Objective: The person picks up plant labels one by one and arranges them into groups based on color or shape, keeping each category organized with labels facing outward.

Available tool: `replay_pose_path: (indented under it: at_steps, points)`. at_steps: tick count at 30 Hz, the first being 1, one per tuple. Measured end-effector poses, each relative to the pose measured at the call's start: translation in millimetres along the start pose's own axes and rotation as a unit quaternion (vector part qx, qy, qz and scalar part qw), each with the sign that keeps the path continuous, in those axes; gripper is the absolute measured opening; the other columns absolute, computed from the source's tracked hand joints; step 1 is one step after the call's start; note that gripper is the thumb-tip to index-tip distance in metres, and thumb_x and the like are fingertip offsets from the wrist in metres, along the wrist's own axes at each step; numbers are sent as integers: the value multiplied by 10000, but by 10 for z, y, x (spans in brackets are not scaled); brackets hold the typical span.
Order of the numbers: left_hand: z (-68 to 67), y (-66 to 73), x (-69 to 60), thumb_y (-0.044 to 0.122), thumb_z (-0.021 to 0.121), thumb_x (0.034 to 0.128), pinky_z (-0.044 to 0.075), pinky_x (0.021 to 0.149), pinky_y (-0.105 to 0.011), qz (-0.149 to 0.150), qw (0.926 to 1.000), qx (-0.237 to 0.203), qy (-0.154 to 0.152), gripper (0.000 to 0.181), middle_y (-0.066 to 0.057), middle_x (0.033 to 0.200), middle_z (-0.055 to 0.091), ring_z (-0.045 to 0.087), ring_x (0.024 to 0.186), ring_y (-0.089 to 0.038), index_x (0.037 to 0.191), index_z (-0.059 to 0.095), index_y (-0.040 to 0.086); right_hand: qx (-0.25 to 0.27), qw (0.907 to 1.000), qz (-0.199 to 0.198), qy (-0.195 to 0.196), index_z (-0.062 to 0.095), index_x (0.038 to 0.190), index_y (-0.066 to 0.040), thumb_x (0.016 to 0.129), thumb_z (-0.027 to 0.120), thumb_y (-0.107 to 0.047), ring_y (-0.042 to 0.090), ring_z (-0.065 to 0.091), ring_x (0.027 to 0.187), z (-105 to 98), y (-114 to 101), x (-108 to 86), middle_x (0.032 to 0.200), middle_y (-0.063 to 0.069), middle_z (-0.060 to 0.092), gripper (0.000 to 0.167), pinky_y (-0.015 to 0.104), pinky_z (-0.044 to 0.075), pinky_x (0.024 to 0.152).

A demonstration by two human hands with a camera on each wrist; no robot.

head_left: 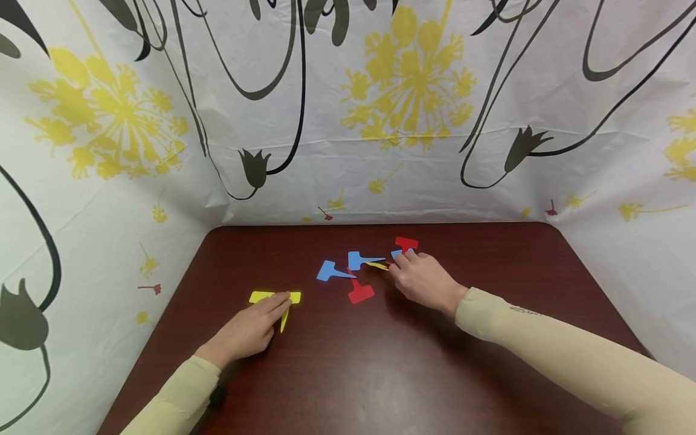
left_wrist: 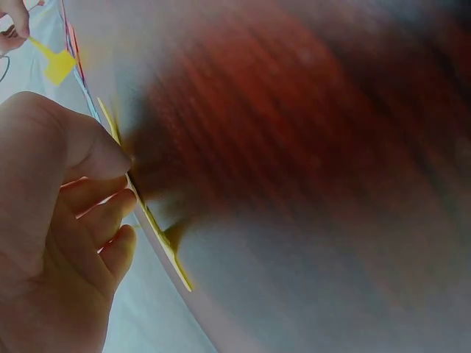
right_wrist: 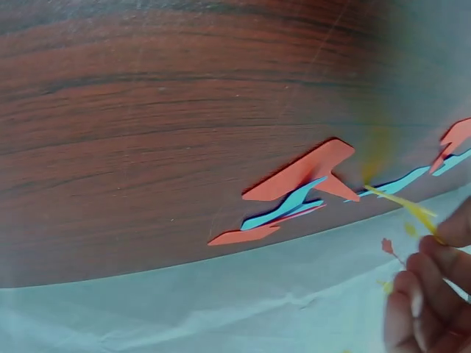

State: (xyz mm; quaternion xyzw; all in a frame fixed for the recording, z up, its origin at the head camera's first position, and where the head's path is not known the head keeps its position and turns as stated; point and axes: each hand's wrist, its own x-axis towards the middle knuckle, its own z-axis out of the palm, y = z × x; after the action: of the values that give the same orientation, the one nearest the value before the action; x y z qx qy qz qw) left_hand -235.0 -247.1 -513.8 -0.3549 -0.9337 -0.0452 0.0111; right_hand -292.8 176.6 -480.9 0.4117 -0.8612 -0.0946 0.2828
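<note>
In the head view my left hand (head_left: 247,329) rests its fingertips on a yellow T-shaped plant label (head_left: 295,297) lying at the table's left. The left wrist view shows that label (left_wrist: 158,228) edge-on against the fingertips. Farther right, my right hand (head_left: 426,281) pinches another yellow plant label (right_wrist: 412,206) by one end. Around it lie two blue plant labels (head_left: 356,261) (head_left: 327,271) and a red one (head_left: 361,294), partly overlapping. Just beyond the right fingers are a red label (head_left: 406,243) and a partly hidden blue label (head_left: 396,254).
The dark brown wooden table (head_left: 348,362) has rounded far corners. A white cloth (head_left: 326,121) printed with yellow and grey flowers hangs behind it and along both sides.
</note>
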Motion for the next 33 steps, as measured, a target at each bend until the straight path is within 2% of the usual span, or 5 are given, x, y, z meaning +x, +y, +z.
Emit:
replay_pose_path:
  at_steps: [5,12,18,22,33]
  points:
    - [-9,-1,-14,52,636,921,459,1051,-467,-56,9999,-24,-125,609,-116,1574,394,408,1416,-301,1506,467,55,89,9989,-250,387,656,878,-59,870,706,-189,205,564,698,7,-5,28,828,86,592,139,325,552,569]
    - [-5,-10,-25,29,609,953,412,1095,-472,78,9998,40,-196,588,-123,1585,377,386,1434,-301,1518,447,57,283,9958,-289,821,632,870,-62,873,633,-156,205,581,719,4,-32,99,847,84,594,94,335,572,615]
    - [-27,-6,-26,297,514,1053,283,1177,-487,-133,9981,-308,-507,565,-100,1627,304,277,1492,-272,1558,380,80,332,9932,-285,1078,614,866,-65,886,608,-174,215,586,704,-17,-116,214,839,78,590,110,339,560,596]
    - [-30,-3,-31,408,456,1066,237,1197,-480,-325,9961,-458,-674,607,-78,1645,261,227,1510,-257,1576,342,99,402,9902,-383,1281,609,848,-63,886,594,-160,198,568,672,-40,-202,315,819,76,590,105,334,555,577]
    - [-30,-2,-32,328,475,1068,261,1184,-502,-214,9977,-410,-495,555,-95,1630,296,263,1497,-279,1558,381,86,508,9877,-859,1206,698,986,-61,870,774,-176,200,641,788,-105,-408,521,935,67,685,180,322,575,663]
